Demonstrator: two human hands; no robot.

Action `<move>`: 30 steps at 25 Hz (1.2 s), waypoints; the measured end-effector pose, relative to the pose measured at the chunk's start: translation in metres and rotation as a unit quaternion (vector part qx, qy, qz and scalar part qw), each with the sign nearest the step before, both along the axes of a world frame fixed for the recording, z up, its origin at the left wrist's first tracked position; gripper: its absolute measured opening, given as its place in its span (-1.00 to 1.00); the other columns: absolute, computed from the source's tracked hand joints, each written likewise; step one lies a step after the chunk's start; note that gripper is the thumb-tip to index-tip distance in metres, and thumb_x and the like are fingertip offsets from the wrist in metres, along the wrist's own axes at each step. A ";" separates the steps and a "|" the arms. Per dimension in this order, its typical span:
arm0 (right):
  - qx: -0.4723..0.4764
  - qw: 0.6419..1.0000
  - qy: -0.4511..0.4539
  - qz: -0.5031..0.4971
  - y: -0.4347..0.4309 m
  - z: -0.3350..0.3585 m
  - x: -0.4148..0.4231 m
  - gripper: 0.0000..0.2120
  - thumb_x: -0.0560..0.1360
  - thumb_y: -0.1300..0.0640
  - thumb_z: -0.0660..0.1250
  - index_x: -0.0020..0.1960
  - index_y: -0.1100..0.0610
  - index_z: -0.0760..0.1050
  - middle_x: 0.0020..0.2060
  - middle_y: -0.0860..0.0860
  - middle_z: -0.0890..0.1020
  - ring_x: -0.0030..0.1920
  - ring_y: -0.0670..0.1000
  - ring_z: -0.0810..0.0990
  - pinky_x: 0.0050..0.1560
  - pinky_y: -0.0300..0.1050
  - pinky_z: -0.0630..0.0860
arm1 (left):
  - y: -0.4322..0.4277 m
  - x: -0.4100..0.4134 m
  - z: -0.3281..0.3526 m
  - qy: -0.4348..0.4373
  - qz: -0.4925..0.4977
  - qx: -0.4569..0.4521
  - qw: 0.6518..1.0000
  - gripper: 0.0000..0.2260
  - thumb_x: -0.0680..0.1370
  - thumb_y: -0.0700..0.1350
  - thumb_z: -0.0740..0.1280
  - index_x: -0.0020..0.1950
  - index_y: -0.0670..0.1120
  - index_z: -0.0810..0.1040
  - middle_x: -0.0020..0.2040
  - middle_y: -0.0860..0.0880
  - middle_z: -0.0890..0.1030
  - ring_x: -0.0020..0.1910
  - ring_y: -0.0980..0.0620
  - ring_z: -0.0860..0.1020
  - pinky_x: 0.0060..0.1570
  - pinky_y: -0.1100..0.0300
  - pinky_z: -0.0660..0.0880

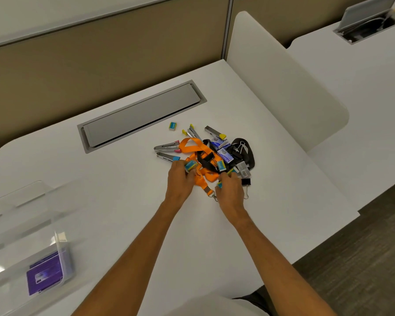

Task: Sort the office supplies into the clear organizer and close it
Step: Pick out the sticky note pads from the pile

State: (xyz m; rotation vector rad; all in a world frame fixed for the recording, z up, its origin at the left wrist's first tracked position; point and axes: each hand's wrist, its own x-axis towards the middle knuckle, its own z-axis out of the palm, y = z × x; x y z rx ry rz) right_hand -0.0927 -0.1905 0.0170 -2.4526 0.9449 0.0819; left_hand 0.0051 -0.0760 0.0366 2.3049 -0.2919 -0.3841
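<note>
A pile of office supplies lies mid-desk: an orange lanyard [193,144], a black lanyard [246,147], several staple removers [167,147], purple staple boxes [225,155] and black binder clips [246,181]. My left hand [179,179] grips a small blue-and-yellow box [190,165] at the pile's near left edge. My right hand [230,190] holds another small blue-and-yellow box [220,184] at the pile's near edge. One more such box [173,125] lies alone behind the pile. The clear organizer [21,224] stands open at the near left, with purple boxes [45,275] in one compartment.
A grey cable hatch [141,115] is set into the desk behind the pile. A white divider panel [283,74] rises on the right, with another desk beyond it. The desk's near right edge drops to the floor.
</note>
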 end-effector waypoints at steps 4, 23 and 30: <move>0.087 0.988 -0.097 -0.079 -0.007 0.014 -0.008 -0.68 0.42 0.28 0.49 0.14 0.20 0.54 0.14 0.15 0.55 0.14 0.10 0.58 0.00 -0.20 0.54 | 0.012 -0.009 -0.002 0.179 0.109 -0.145 0.967 -0.65 0.55 -0.07 0.37 0.29 -0.15 0.47 0.14 -0.09 0.60 0.05 -0.03 0.59 0.02 0.14 0.54; 0.015 0.997 -0.053 -0.048 -0.029 0.015 0.004 -0.67 0.46 0.24 0.45 0.21 0.22 0.53 0.16 0.16 0.59 0.18 0.12 0.57 0.07 -0.10 0.55 | -0.042 -0.006 0.000 0.007 -0.126 -0.016 0.992 -0.70 0.47 0.01 0.46 0.12 -0.06 0.52 0.01 0.01 0.61 -0.06 0.08 0.54 -0.14 0.25 0.47; 0.125 0.971 -0.122 -0.165 -0.052 0.022 -0.029 -0.62 0.39 0.24 0.53 0.18 0.17 0.59 0.13 0.13 0.62 0.09 0.08 0.63 0.09 -0.06 0.61 | -0.081 -0.003 -0.001 -0.146 -0.285 0.214 0.923 -0.57 0.52 0.02 0.39 0.31 -0.06 0.36 0.13 -0.10 0.56 0.03 -0.06 0.55 -0.20 0.13 0.43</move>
